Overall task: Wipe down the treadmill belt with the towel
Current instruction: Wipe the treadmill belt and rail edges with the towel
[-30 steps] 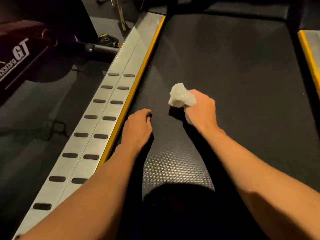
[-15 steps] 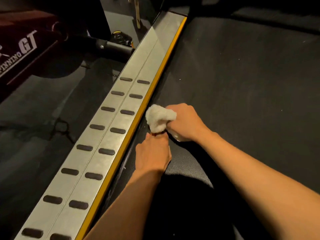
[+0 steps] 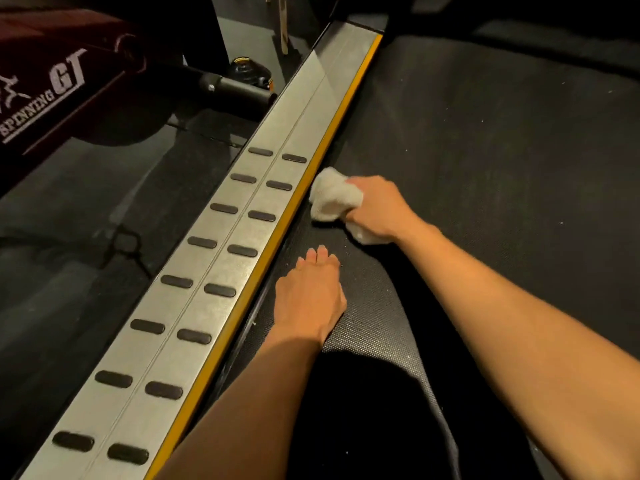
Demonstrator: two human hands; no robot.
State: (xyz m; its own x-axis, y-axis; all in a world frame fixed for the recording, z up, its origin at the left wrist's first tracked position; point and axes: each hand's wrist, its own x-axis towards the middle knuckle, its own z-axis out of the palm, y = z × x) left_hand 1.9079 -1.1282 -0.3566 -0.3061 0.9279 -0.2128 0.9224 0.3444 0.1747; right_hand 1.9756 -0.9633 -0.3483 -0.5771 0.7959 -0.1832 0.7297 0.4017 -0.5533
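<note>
The person's left forearm (image 3: 249, 410) and right forearm (image 3: 519, 323) are bare from wrist to the frame's edge. The left grip (image 3: 308, 299) shows short, rounded fingernails (image 3: 322, 251). Between the arms lies black cloth (image 3: 363, 427), probably trousers over a knee, too dark to make out.

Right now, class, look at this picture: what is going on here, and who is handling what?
A person is wiping a treadmill. The right hand grips a bunched white towel, held on the belt right beside the yellow strip at its left edge. The left hand rests flat on the belt, nearer the person. Pale specks show on the belt farther right.
</note>
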